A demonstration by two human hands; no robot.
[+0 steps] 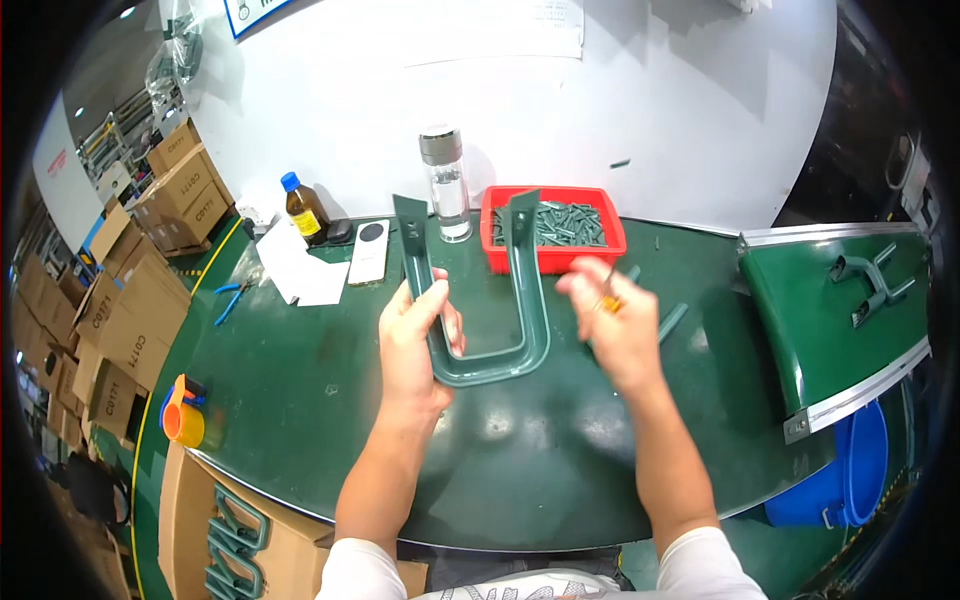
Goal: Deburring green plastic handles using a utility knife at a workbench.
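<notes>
My left hand (410, 345) is closed around the left arm of a green U-shaped bracket (535, 330), held upright above the green table. The bracket's two flat ends point away from me and have small holes. To its right, my right hand (618, 325) is raised, fingers curled and slightly blurred. Between those fingers shows a small thing with a yellow part (610, 303), its kind unclear. A small green strip (620, 163) shows against the white wall above a red bin (553, 264) of similar pieces. Green strips (672, 322) lie beside my right hand.
A glass bottle (452, 190), a phone (369, 255), white paper (318, 278) and a brown bottle (303, 205) stand or lie at the back. Blue pliers (232, 302) and orange tape (183, 422) are at left. A green chute (800, 320) stands right; a carton (185, 520) holds brackets.
</notes>
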